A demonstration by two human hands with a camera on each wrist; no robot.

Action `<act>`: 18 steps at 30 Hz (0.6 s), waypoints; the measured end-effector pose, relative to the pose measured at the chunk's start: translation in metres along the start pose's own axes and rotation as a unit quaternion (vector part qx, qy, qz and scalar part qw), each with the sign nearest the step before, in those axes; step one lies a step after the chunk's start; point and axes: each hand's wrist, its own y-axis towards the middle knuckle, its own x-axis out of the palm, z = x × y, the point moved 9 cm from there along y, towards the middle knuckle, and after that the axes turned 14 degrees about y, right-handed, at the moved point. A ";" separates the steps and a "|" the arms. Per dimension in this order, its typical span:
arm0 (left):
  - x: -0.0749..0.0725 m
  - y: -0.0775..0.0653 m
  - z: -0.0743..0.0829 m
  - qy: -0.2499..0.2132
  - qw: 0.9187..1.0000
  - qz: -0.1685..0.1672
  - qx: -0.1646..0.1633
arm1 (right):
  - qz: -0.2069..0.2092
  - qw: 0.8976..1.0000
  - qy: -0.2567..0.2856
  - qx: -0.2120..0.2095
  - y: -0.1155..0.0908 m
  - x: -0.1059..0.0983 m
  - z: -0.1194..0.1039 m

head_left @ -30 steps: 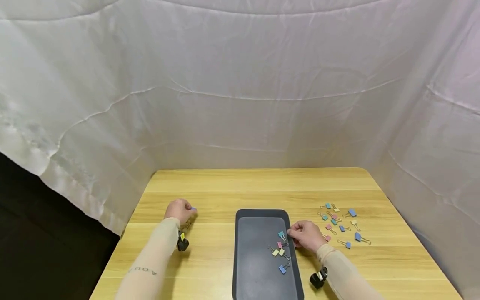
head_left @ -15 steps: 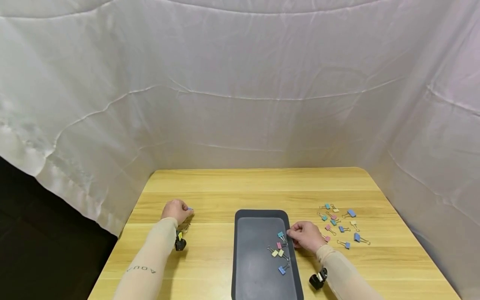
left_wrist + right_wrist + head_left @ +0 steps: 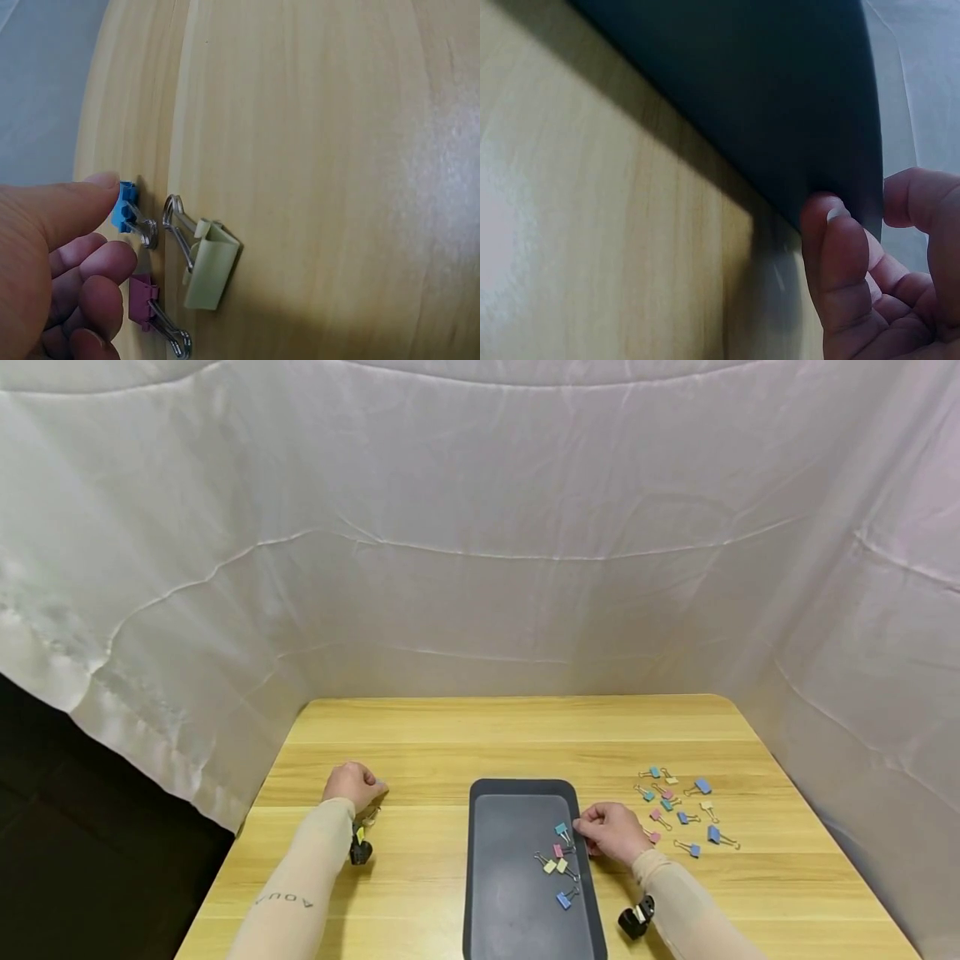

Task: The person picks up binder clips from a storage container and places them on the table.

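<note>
On the left of the table, my left hand [image 3: 353, 784] is lowered with its thumb held apart from loosely curled fingers. In the left wrist view the thumb tip overlaps a small blue binder clip [image 3: 124, 208]. Beside it lie a pink binder clip [image 3: 140, 298], near the fingertips, and a larger pale yellow binder clip [image 3: 212, 268]. My right hand [image 3: 611, 832] pinches the right rim of a dark grey rectangular tray [image 3: 488, 787], thumb and fingers on either side of its wall [image 3: 780, 97]. Inside the tray lie several binder clips, including a yellow one [image 3: 550, 866].
Right of the tray, several blue, teal, pink and yellow clips are scattered, a blue clip [image 3: 694, 851] among them. The wooden table [image 3: 420, 727] is walled by pale cloth curtains [image 3: 525, 610] at the back and sides.
My left hand has shifted slightly left and lowered. The blue piece that showed past its fingertips is no longer visible in the head view. The right hand has kept its grip on the tray.
</note>
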 end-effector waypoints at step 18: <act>-0.018 -0.007 0.047 -0.038 0.999 0.000 0.025 | 0.005 1.000 -0.001 0.003 0.000 0.000 0.001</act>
